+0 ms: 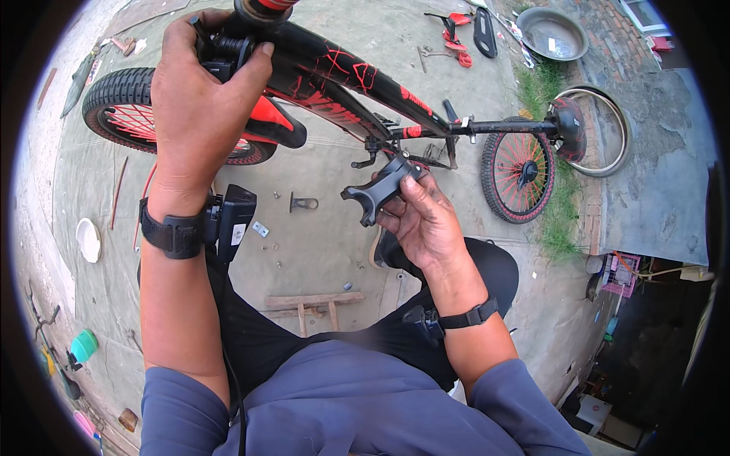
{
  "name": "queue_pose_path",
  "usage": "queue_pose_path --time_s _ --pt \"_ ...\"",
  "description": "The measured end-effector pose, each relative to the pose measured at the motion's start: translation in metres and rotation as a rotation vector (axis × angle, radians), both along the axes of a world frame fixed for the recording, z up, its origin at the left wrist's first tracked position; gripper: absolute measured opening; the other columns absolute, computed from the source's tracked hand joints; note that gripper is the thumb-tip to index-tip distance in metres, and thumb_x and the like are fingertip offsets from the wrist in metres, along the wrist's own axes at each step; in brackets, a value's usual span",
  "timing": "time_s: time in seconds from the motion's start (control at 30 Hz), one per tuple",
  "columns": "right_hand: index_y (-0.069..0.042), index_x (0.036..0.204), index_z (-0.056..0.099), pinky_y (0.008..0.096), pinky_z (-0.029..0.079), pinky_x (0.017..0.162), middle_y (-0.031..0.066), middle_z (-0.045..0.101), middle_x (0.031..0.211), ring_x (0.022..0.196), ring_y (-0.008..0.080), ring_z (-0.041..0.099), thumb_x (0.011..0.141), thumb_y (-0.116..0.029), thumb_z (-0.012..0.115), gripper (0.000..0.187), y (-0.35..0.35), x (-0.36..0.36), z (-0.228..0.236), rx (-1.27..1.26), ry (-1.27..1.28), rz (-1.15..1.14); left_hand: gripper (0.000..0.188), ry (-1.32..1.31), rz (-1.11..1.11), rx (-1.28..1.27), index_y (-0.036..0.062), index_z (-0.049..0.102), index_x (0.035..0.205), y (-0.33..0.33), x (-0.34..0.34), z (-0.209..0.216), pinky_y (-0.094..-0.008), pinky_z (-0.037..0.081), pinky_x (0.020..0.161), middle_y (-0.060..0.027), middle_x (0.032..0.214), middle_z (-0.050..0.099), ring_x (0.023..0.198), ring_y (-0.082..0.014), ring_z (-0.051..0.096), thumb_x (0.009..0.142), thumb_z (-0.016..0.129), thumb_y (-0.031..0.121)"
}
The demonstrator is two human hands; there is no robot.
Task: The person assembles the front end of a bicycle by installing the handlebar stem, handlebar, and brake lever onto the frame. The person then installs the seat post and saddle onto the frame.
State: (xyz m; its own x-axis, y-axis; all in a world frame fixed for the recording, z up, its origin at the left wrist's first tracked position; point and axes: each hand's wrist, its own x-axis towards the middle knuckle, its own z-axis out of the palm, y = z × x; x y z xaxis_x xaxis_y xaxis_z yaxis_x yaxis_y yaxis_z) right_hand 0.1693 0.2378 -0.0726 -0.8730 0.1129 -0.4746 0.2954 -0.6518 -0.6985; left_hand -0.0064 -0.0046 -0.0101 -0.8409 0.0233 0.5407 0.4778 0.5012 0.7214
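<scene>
A black bicycle frame (327,83) with red markings stretches across in front of me. My left hand (199,114) is closed around the head end of the frame, thumb toward the red-and-black ring at the top. Beneath that hand is the front wheel (125,114), with red spokes and a red-and-black fender (277,125). In my right hand (426,216) is a dark grey handlebar stem (388,186), pinched between thumb and fingers below the frame. Its curved cradle points left, and its other end is partly hidden by my fingers.
A spoked wheel (521,171) and the saddle (570,129) are at right. On the ground lie a small metal bracket (304,201), a low wooden stool (334,299) and a white bowl (88,240). Red parts (458,44) and a metal basin (553,36) lie farther off.
</scene>
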Motion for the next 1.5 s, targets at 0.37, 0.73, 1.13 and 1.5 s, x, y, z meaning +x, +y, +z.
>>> queue_pose_path --time_s 0.37,0.73,1.13,1.5 --pt "-0.016 0.137 0.048 0.0491 0.059 0.095 0.0082 0.066 0.128 0.111 0.0286 0.071 0.098 -0.022 0.076 0.048 0.003 0.004 -0.005 -0.032 0.059 0.007 0.049 0.037 0.019 0.042 -0.0027 0.064 0.118 0.002 -0.002 0.001 -0.0332 0.057 0.082 -0.0134 0.096 0.074 0.086 -0.0222 0.073 0.082 0.084 0.023" --pt "-0.014 0.146 0.049 0.0472 0.058 0.102 0.0056 0.06 0.131 0.119 0.0241 0.065 0.092 -0.017 0.083 0.064 -0.003 0.004 -0.001 0.029 0.119 0.059 0.05 0.031 0.015 0.05 -0.0019 0.062 0.12 0.003 0.0 0.002 -0.0328 0.057 0.083 -0.0134 0.097 0.074 0.087 -0.0216 0.073 0.082 0.084 0.022" --pt "-0.011 0.147 0.047 0.0304 0.06 0.077 0.0133 0.067 0.13 0.107 0.0318 0.075 0.098 -0.022 0.074 0.057 0.006 0.004 0.003 -0.079 0.086 0.104 0.05 0.03 0.016 0.058 -0.0012 0.062 0.121 0.003 0.0 0.002 -0.0327 0.057 0.082 -0.0126 0.097 0.074 0.086 -0.0202 0.073 0.082 0.084 0.022" --pt "-0.003 0.143 0.052 0.0362 0.058 0.093 0.0145 0.064 0.133 0.113 0.0239 0.068 0.084 -0.005 0.081 0.065 -0.003 0.0 0.017 0.206 0.225 0.137 0.049 0.017 0.015 0.059 -0.0018 0.062 0.12 0.004 0.001 0.003 -0.0334 0.057 0.082 -0.0134 0.097 0.073 0.086 -0.0222 0.072 0.082 0.083 0.021"
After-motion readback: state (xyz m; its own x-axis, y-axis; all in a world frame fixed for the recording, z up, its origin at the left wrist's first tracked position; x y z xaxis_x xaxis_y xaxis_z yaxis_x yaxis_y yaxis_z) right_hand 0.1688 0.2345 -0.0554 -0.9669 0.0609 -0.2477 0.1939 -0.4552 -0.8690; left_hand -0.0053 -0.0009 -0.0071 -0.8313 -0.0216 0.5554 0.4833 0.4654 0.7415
